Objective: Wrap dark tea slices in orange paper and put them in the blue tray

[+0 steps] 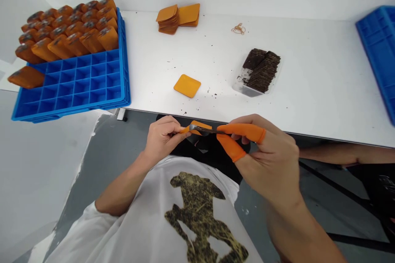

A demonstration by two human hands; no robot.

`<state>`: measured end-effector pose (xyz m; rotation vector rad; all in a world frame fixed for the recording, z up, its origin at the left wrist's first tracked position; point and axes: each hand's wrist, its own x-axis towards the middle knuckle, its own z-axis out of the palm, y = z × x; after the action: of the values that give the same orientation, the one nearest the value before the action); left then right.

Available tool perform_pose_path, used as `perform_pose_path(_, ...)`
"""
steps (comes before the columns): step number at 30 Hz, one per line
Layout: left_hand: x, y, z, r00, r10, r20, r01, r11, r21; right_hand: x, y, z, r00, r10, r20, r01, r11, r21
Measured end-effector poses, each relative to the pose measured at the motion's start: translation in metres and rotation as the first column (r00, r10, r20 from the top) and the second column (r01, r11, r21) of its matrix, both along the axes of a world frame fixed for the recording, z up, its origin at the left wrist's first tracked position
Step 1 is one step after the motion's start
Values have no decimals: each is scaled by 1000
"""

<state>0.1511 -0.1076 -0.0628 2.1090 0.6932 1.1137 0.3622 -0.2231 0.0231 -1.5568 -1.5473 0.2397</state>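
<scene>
In front of my shirt, my left hand [163, 137] pinches the left end of an orange piece [201, 124]. My right hand [262, 144], with orange covers on thumb and forefinger, grips a thin dark strip [210, 130] that lies against that piece. A shiny grey spot shows near the strip's left end; what it is I cannot make out. On the white table beyond lies a flat orange card [187, 86]. To its right stands a clear tub [251, 91] of dark brown sheets [263, 70].
At the left, a blue divided crate [125, 70] holds many orange wrapped pieces [74, 28]. Stacked orange cards [179, 17] and rubber bands [238, 29] lie at the back. Another blue crate [379, 49] is at the far right, above another person's arm [345, 153].
</scene>
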Motion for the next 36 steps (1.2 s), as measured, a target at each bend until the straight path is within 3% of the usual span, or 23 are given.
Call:
perform_pose_path(3,1,-1,0,999,26,-25,-23,994,109,0,3,-1,964,-7,265,-4,999,43)
perform_pose_path(6,2,-1,0,997,51,-61,-34,966,257,-3,6,-2,854,-33,519,-14,996,85)
perform_pose_path(9,1,-1,-1,995,64,-79,-35,945,325,-5,10,0,781,29,624,-83,995,57)
perform_pose_path(11,1,0,-2,996,56,-63,-35,952,304,-4,10,1,790,80,608,-128,991,35)
perform_pose_path(14,0,0,-3,1000,12,-6,-11,980,199,5,10,-2,880,65,471,-106,992,62)
perform_pose_path(17,0,-1,-1,999,-46,23,43,992,117,15,10,-15,961,116,252,-116,993,-17)
perform_pose_path(20,0,-3,5,995,-89,52,86,995,49,20,10,-28,983,142,114,-133,988,-82)
perform_pose_path(24,-1,-4,11,990,-96,102,96,995,9,20,8,-30,983,138,121,-130,989,-67)
perform_pose_path(29,-1,-4,11,989,-80,128,72,995,63,18,7,-21,982,118,145,-113,993,-45)
perform_pose_path(33,-4,0,13,992,-88,87,85,996,28,16,8,-17,970,97,224,-95,995,-19)
perform_pose_path(36,-8,5,19,994,-108,21,105,989,101,10,13,-17,945,105,311,-113,994,8)
